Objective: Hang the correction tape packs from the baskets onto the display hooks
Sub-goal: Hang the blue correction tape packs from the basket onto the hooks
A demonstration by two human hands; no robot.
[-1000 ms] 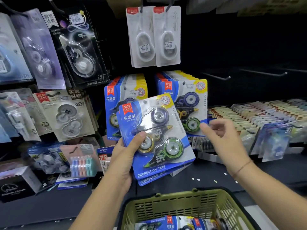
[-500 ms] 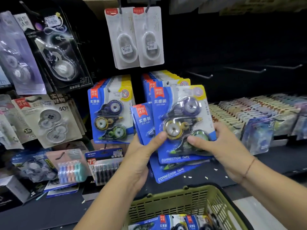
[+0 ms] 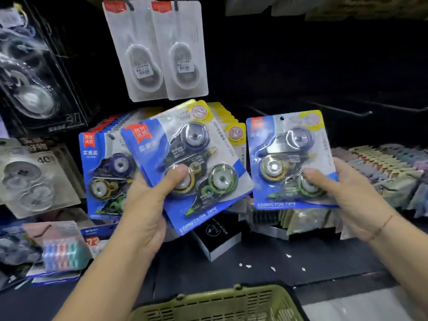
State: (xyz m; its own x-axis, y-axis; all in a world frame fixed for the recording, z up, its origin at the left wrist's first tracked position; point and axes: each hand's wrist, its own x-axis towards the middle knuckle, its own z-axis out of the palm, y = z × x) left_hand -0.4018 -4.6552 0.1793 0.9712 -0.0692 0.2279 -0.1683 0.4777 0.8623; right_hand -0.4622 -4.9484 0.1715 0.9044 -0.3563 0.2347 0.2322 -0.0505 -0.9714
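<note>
Single head-worn camera, wide-angle. Faces forward and down onto a dark shop display (image 3: 301, 66), close in. Left hand (image 3: 148, 205), gripping a tilted pack (image 3: 199, 140), sits near centre toward 8 o'clock. Right hand (image 3: 347, 195), gripping an upright pack (image 3: 287, 140), lies at 3 o'clock. Green basket (image 3: 222, 304) rim is cut by the frame edge at 6. White hanging packs (image 3: 148, 54) at 12, near the top edge. Blur heaviest at 9 o'clock.

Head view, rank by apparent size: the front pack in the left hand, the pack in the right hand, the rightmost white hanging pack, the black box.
1. Left-hand pack, not ranked against right-hand pack: same design, the left only looks bigger, probably nearer.
2. White hanging pack.
3. Black box.
</note>
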